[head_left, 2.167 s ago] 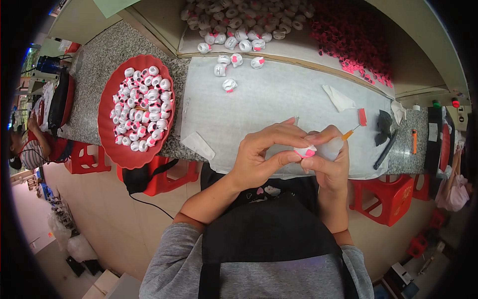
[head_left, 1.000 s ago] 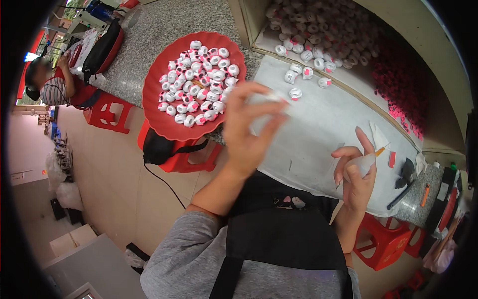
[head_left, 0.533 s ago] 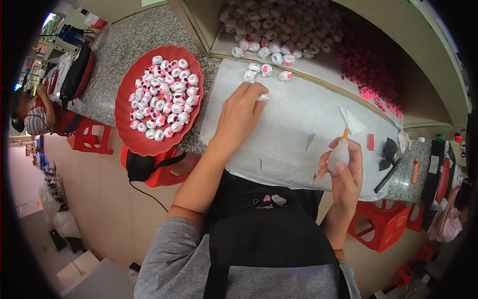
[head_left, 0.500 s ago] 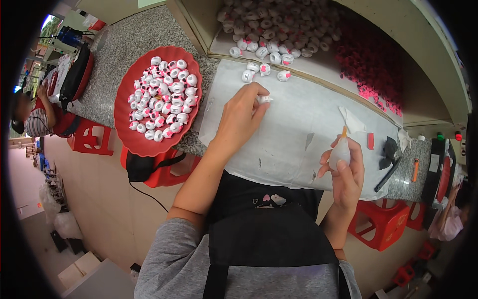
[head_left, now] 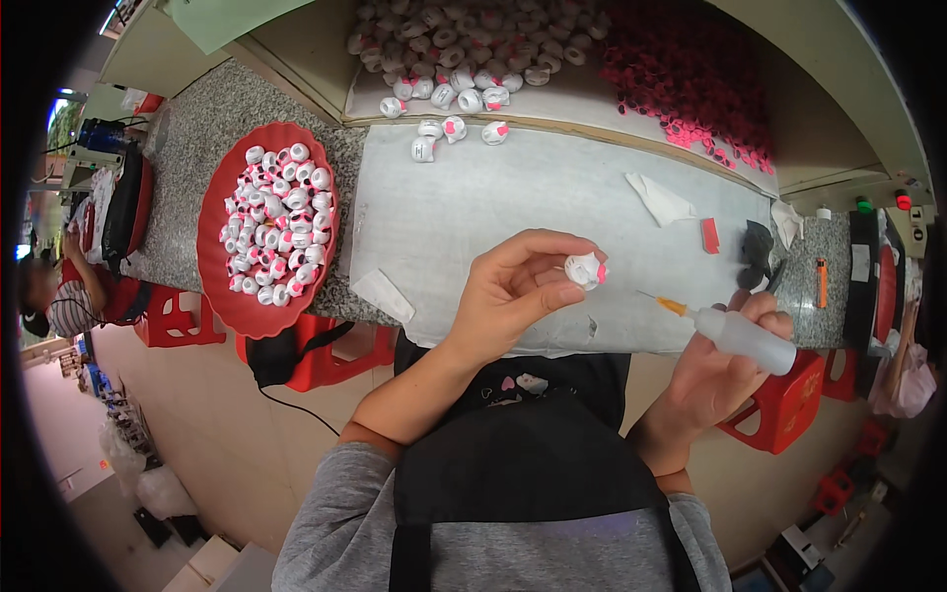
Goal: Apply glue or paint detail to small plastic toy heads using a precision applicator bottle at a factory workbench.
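Over the white work sheet (head_left: 464, 217), my left hand (head_left: 523, 291) pinches a small white figurine head (head_left: 586, 270) with a pink patch, between thumb and fingers. My right hand (head_left: 725, 375) is closed round a translucent squeeze bottle (head_left: 747, 341) with an orange needle tip. The bottle lies tilted, its needle pointing left toward the figurine head but apart from it. A few similar heads (head_left: 454, 129) sit at the sheet's far edge. To the left stands a red scalloped bowl (head_left: 209, 212) filled with several more pink-marked white heads.
Behind the sheet, a shelf bin holds a heap of white heads (head_left: 473, 39) and a pile of small pink pieces (head_left: 681, 79). A folded white paper (head_left: 659, 199), a red piece (head_left: 710, 236), black cloth (head_left: 756, 252) and an orange stick (head_left: 822, 283) lie at the right.
My left hand has drawn the head back from the far side toward me and rightward. My right hand has tipped the bottle from upright to pointing left. The view has shifted.
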{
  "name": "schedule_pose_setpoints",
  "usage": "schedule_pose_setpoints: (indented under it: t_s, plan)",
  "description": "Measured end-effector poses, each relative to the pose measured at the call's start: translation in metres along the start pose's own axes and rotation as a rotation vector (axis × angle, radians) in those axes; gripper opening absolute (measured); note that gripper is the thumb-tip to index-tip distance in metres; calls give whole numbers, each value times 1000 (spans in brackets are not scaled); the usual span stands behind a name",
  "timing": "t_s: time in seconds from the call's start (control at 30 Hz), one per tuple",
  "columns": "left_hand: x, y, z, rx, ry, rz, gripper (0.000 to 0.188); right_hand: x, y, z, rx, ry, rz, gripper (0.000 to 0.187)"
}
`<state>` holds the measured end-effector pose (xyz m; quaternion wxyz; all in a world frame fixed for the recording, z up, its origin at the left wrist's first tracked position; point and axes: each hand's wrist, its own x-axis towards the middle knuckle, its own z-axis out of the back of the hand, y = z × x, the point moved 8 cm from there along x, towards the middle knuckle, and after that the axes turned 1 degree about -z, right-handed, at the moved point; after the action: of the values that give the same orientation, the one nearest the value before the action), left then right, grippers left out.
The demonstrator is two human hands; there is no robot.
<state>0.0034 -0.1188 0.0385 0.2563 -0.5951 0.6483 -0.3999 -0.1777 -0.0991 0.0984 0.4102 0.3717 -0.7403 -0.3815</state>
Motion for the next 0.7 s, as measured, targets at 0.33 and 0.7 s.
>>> schedule_pose_setpoints:
  t_s: [0.33,0.7]
  plan:
    - [-9,-1,-9,-26,-11,5,33,-29,30,-29,-207,296,345,43]
    - [-12,-4,-5,-59,-2,-3,33,-35,30,-47,-254,413,390,35]
